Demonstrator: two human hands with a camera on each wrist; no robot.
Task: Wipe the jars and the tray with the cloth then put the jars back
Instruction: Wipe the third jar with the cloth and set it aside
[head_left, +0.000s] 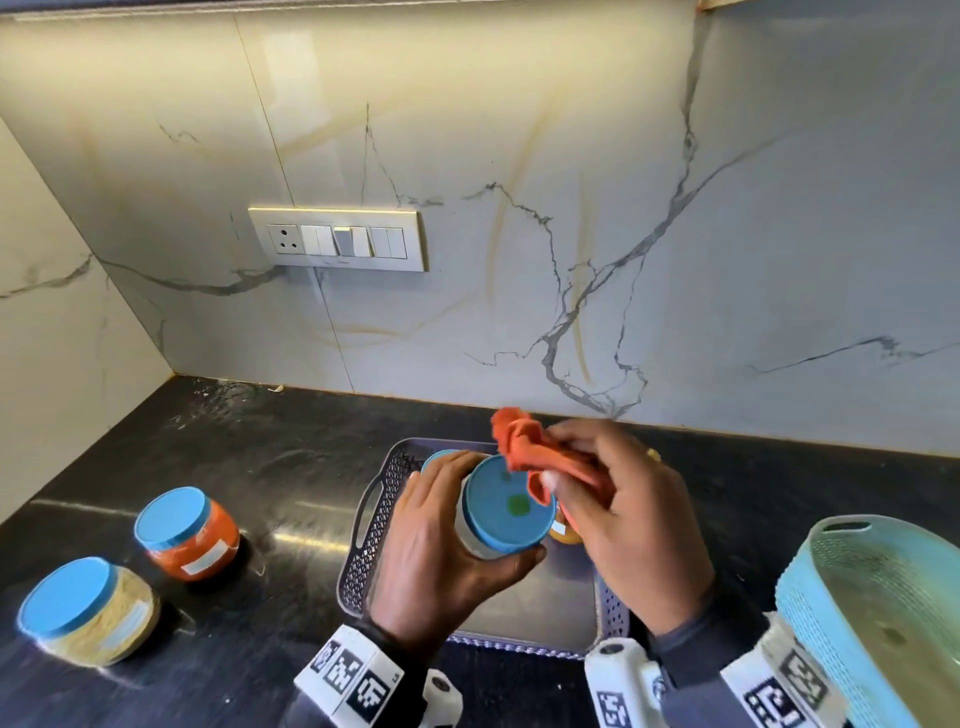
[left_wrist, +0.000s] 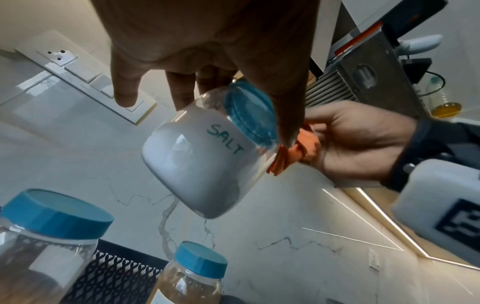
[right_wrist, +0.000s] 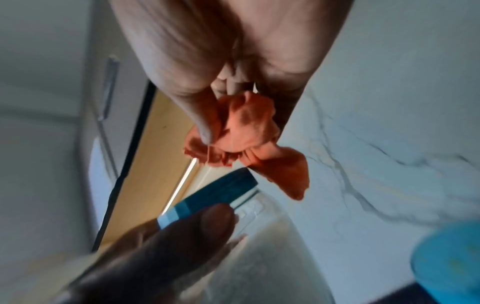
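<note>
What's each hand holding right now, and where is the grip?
The left hand grips the salt jar around its body, just below the blue lid. The right hand holds the bunched orange cloth.

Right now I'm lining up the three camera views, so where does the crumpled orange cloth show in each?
Head: crumpled orange cloth sits right of centre, low, bunched in the right hand.
Left wrist: right of centre, beside the blue lid of the salt jar.
Right wrist: centre, hanging from the fingers above the lid.
Shared landmark: the salt jar's blue lid, next to the cloth in every view.
</note>
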